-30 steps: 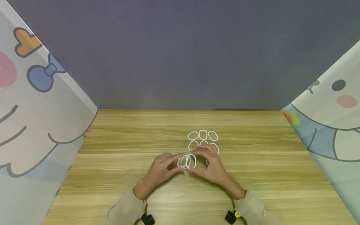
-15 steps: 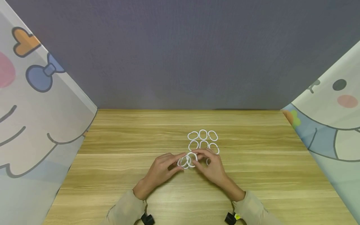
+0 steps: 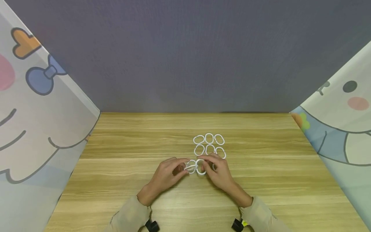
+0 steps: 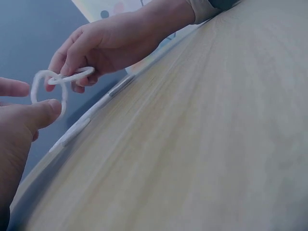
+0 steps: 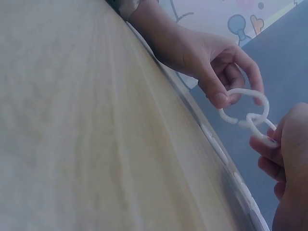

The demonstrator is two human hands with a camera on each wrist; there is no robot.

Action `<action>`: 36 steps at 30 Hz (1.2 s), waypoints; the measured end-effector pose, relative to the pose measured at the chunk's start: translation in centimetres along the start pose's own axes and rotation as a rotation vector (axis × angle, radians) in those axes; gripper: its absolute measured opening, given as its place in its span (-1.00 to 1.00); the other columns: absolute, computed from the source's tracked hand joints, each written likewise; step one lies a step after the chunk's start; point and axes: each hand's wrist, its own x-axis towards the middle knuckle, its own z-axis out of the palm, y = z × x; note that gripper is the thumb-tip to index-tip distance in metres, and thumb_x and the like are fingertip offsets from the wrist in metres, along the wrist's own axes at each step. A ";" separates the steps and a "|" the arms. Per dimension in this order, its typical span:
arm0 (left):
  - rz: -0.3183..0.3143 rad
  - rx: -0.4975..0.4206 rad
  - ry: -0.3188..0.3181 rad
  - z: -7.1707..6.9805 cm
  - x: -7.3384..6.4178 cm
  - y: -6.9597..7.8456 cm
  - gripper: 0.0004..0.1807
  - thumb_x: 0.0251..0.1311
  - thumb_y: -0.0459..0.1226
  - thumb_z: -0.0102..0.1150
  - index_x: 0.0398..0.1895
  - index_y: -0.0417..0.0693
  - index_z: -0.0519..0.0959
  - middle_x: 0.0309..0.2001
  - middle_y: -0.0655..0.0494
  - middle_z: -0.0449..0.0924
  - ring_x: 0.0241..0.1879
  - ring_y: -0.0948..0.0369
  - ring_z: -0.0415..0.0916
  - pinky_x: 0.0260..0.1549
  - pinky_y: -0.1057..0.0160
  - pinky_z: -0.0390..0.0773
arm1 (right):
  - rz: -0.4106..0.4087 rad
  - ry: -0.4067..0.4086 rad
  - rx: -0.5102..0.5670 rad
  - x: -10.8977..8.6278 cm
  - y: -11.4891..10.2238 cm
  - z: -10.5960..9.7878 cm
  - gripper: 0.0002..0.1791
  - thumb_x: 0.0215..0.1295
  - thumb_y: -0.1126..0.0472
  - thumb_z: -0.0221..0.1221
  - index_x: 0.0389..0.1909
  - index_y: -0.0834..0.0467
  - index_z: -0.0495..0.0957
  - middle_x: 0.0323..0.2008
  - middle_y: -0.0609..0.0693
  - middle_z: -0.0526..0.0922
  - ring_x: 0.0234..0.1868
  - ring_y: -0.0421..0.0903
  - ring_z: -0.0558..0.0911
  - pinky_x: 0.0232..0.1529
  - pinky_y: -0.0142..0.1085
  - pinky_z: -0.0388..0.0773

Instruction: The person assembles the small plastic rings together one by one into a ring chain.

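Observation:
Two white plastic links are joined, one looped through the other, just above the wooden table point(image 3: 139, 141). My left hand point(image 3: 166, 174) pinches the left link point(image 5: 246, 90) between thumb and forefinger. That link has a small gap in its side in the right wrist view. The right link point(image 5: 256, 131) is gripped by my right hand point(image 3: 218, 172), thumb against its rim. Both hands are close together, wrists apart. Beyond them several loose white links lie in rows, among them a top-middle link point(image 3: 209, 133). Another link point(image 3: 213, 167) lies partly hidden behind my right fingers.
A grey panel point(image 3: 191, 58) rises at the table's back edge. Printed cartoon panels stand on the left point(image 3: 72, 119) and right point(image 3: 333, 116). Black wrist cameras hang beneath both sleeves.
The right link has turned and shifted slightly right and down with my right fingers, and the left link has tilted flatter. The loose links stay where they were.

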 end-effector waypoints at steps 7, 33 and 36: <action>0.081 0.014 0.041 0.1 0.1 -0.3 -0.66 0.02 -0.45 0.73 -0.17 -0.02 0.81 -0.20 0.18 0.81 -0.21 0.25 0.73 -0.15 0.35 0.71 | 0.088 0.035 -0.030 0.1 -0.6 0.0 -0.72 0.27 0.56 0.43 -0.14 0.16 0.77 -0.42 -0.05 0.82 -0.41 -0.14 0.72 -0.46 -0.27 0.51; 0.041 -0.051 0.053 0.0 -0.2 -0.2 -0.83 0.61 -0.21 0.26 -0.14 -0.06 0.77 -0.32 0.21 0.77 -0.41 0.39 0.51 -0.39 0.50 0.52 | 0.366 0.065 0.254 -0.4 -1.8 0.4 -0.83 0.27 0.59 0.44 -0.22 0.32 0.73 -0.38 0.18 0.82 -0.37 -0.34 0.69 -0.39 -0.49 0.52; 0.035 -0.067 0.062 0.0 -0.2 -0.1 -0.90 0.48 -0.23 0.40 -0.13 -0.07 0.78 -0.31 0.20 0.78 -0.39 0.37 0.57 -0.36 0.46 0.57 | 0.367 0.060 0.257 -0.6 -2.2 0.8 -0.84 0.27 0.56 0.46 -0.22 0.31 0.74 -0.38 0.18 0.81 -0.37 -0.34 0.70 -0.37 -0.47 0.56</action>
